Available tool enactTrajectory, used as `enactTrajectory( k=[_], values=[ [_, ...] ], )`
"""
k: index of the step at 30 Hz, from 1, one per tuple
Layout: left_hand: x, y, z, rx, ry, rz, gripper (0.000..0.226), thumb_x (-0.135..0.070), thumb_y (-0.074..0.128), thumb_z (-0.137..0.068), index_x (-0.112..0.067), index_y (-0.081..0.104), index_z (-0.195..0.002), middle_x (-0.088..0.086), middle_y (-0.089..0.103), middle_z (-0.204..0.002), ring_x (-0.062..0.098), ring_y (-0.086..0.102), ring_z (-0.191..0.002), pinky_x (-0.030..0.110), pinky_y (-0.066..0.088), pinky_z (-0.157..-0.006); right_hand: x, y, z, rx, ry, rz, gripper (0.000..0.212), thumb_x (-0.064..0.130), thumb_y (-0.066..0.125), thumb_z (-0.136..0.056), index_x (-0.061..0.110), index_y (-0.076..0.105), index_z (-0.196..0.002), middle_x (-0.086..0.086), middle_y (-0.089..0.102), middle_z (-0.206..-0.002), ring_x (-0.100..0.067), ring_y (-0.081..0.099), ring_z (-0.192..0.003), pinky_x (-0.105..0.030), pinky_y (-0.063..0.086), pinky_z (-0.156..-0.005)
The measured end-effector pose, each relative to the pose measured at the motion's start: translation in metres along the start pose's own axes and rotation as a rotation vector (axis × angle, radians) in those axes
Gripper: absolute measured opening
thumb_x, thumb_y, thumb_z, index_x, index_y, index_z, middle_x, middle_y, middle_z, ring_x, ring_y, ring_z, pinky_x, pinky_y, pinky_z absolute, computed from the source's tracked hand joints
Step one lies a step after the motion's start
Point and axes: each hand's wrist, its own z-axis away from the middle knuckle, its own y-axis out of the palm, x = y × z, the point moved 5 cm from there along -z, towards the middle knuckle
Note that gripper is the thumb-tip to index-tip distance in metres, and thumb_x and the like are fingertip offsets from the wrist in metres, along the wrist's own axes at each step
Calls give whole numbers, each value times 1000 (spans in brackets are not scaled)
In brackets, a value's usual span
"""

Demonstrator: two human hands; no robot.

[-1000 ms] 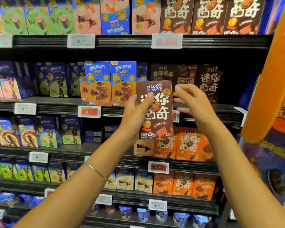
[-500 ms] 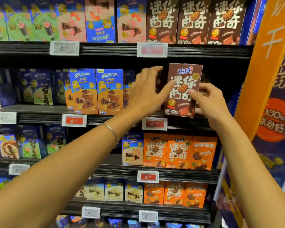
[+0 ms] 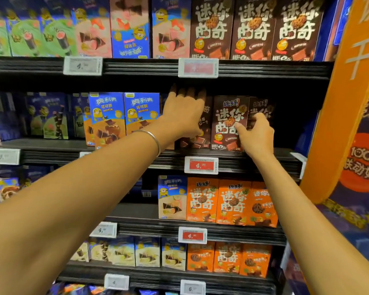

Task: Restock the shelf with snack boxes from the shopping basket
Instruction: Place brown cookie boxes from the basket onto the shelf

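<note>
I pinch the brown snack box (image 3: 227, 116) at two o'clock with my right hand (image 3: 257, 135), seating it upright on the shelf (image 3: 254, 161), while my left hand (image 3: 184, 113), fingers straight and slightly apart at twelve, seemingly steadies the neighbouring box (image 3: 206, 124).

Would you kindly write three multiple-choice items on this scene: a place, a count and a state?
1. Where is the brown box that the right hand grips? A) on the shelf above the orange boxes B) on the floor C) in a basket
2. How many brown boxes show on the top shelf? A) one B) three C) six
3. How does the gripped box stand? A) flat B) upright C) upside down
Key: 1A, its base sits on that shelf; 2B, three fronts stand side by side; 3B, its print reads upright.
</note>
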Motion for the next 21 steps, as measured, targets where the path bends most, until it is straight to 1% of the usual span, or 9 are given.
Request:
enactTrajectory(
  k=[3,4,6,8,11,14,16,19,21],
  values=[
    [-2,3,-3,23,8,-35,93,-50,82,-81,-17,40,-156,11,59,-139,36,56,-129,52,34,-116,-1,6,-2,-2,-10,25,34,40,66,-95,15,55,-114,-10,66,-115,-22,63,-95,-33,54,-68],
    [-2,3,-4,19,11,-40,89,-47,83,-81,-17,42,-155,11,57,-142,36,56,-129,51,37,-114,-1,7,-2,-5,-24,46,37,40,66,-95,13,56,-118,-11,64,-119,-24,63,-103,-38,57,-75],
    [-2,4,-4,0,5,-39,94,-45,85,-80,-16,39,-157,11,52,-148,37,55,-131,50,39,-112,1,8,-3,-12,-40,94,42,39,64,-96,10,56,-125,-13,61,-125,-29,59,-113,-45,56,-87],
    [0,4,-5,-14,-1,-31,98,-47,86,-79,-16,36,-158,11,51,-149,38,56,-132,50,40,-112,2,10,-4,-18,-38,114,41,40,63,-97,8,56,-123,-13,59,-124,-30,58,-113,-44,54,-87],
    [2,7,-6,-14,-14,6,99,-51,86,-79,-18,36,-158,11,55,-146,38,58,-130,49,41,-110,2,12,-4,-21,-46,140,38,39,62,-98,8,57,-119,-14,59,-121,-32,57,-109,-39,47,-81],
    [3,9,-6,-12,-15,19,103,-55,86,-78,-19,34,-160,10,54,-148,37,55,-133,50,37,-114,3,14,-3,-17,-54,169,43,37,60,-99,7,56,-130,-15,58,-127,-33,56,-116,-35,40,-81],
    [4,9,-7,-10,-12,30,108,-57,85,-77,-20,30,-162,10,50,-153,38,50,-139,53,30,-120,3,15,-3,-13,-58,172,46,36,60,-100,7,55,-134,-15,57,-130,-32,54,-120,-34,39,-83],
    [5,9,-5,-3,-17,50,116,-58,84,-77,-21,20,-166,11,35,-165,39,37,-151,59,14,-127,1,15,-4,-11,-60,154,47,36,61,-99,7,54,-136,-15,58,-131,-31,54,-121,-35,43,-86],
    [5,8,-4,-2,-24,72,119,-59,84,-78,-21,16,-168,12,30,-168,39,32,-153,60,9,-129,0,15,-5,-4,-53,143,48,37,62,-99,7,54,-135,-15,58,-131,-32,54,-121,-40,47,-90]
  ],
)
